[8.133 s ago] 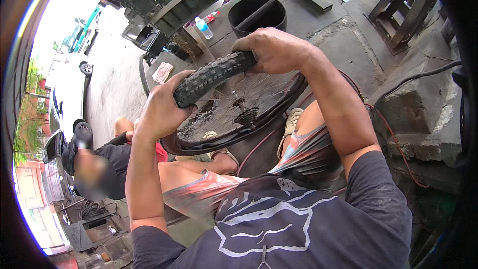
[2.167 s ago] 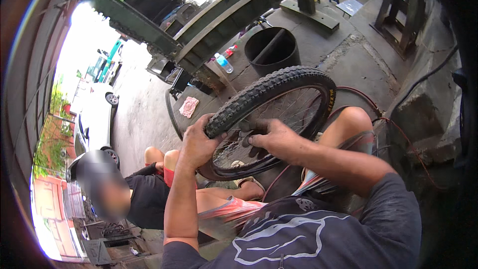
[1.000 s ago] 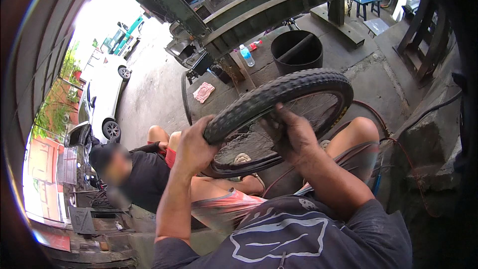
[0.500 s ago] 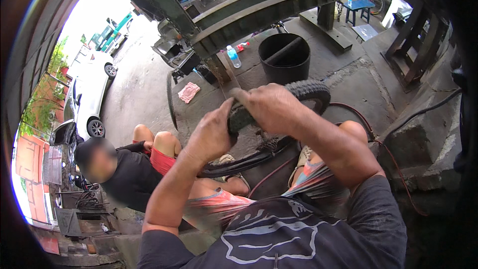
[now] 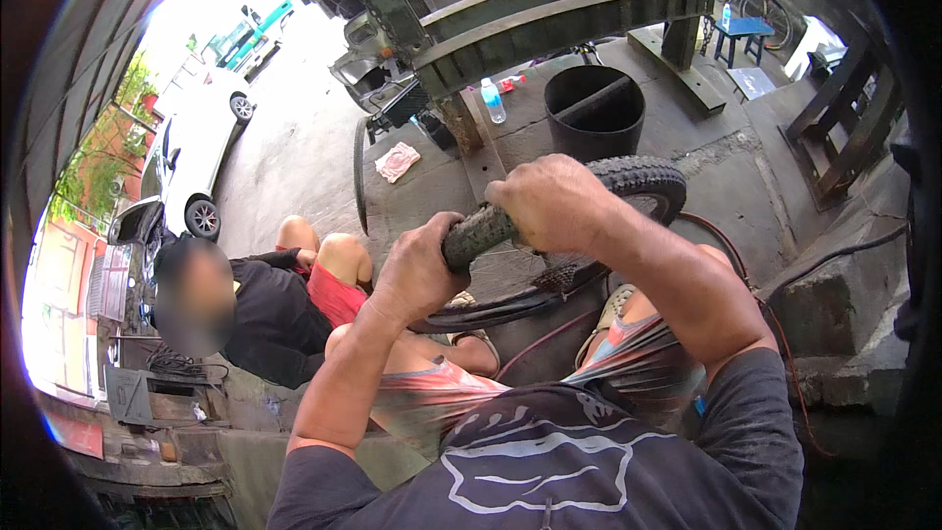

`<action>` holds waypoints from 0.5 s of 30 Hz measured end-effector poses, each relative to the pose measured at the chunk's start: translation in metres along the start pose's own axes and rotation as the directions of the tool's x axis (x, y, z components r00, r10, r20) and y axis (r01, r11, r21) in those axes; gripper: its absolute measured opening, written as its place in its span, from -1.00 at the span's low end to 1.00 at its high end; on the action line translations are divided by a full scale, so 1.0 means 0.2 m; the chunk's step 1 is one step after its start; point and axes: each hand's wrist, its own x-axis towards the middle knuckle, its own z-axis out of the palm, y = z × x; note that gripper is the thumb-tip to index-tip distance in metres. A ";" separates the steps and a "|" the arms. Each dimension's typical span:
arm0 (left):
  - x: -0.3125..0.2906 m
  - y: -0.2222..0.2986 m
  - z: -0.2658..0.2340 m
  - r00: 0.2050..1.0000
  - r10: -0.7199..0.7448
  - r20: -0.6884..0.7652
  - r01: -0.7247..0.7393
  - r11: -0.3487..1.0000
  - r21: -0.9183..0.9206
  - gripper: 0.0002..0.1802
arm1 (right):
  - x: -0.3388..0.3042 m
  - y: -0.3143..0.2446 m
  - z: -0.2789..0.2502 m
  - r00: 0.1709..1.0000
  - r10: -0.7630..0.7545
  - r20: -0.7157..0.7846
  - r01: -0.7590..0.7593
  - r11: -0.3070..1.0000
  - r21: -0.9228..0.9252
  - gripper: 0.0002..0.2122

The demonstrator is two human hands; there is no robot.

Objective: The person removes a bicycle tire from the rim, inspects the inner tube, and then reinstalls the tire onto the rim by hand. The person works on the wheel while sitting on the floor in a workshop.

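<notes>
The tire (image 5: 478, 238) is just this side of the bucket (image 5: 595, 144), left hand (image 5: 424, 267) and right hand (image 5: 556, 200) clamped on it, fingers curled around. A bar (image 5: 597, 104) slants inside the bucket.

– Where's your light from?
– Daylight, far beyond my left hand (image 5: 420, 270), where the ground (image 5: 294, 88) pales into white glare
– And right of your right hand (image 5: 559, 201)?
– Dimmer; the concrete (image 5: 829, 304) sinks into shadow
– Sharp?
– Both hands look crisp, but a blur masks the person's head (image 5: 196, 296) left of them, and curved black swallows the corners
</notes>
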 end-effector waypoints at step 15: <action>0.27 0.05 0.02 0.969 0.072 0.236 -0.048 0.993 -0.107 -0.23 | -0.29 -0.35 0.85 0.659 0.750 0.052 -0.006 -0.064 0.998 -0.62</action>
